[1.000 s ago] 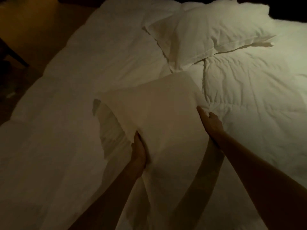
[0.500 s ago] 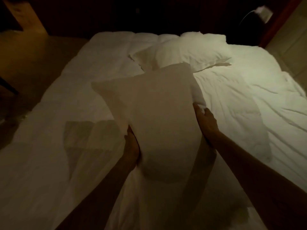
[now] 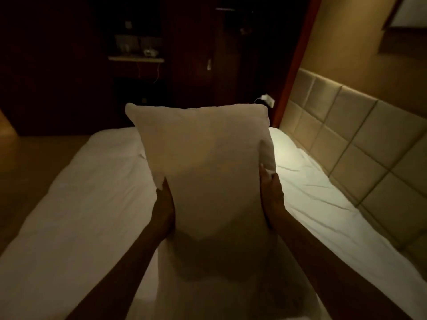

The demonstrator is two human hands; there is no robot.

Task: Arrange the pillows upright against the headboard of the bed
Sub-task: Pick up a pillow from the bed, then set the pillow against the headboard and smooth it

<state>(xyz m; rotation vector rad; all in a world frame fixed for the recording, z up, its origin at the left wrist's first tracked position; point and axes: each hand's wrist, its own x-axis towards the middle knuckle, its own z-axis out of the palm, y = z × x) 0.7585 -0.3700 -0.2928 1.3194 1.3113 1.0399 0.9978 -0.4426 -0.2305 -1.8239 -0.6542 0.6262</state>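
I hold a white pillow (image 3: 208, 172) upright in the air above the bed (image 3: 87, 215), in the middle of the view. My left hand (image 3: 164, 205) grips its left edge and my right hand (image 3: 272, 199) grips its right edge, fingers wrapped behind it. The padded beige headboard (image 3: 355, 144) runs along the right side of the bed. The raised pillow blocks the view of the second pillow, apart from a small white corner (image 3: 141, 154) at its left edge.
The white duvet covers the bed, brightly lit on the right strip (image 3: 307, 181) beside the headboard. A dark wooden wall with a small shelf (image 3: 136, 58) stands beyond the bed. A wall lamp (image 3: 268, 100) sits near the headboard's far end. Floor lies to the left.
Both hands have lifted the pillow off the duvet and stood it upright. The view has swung up and to the right, bringing the headboard into sight.
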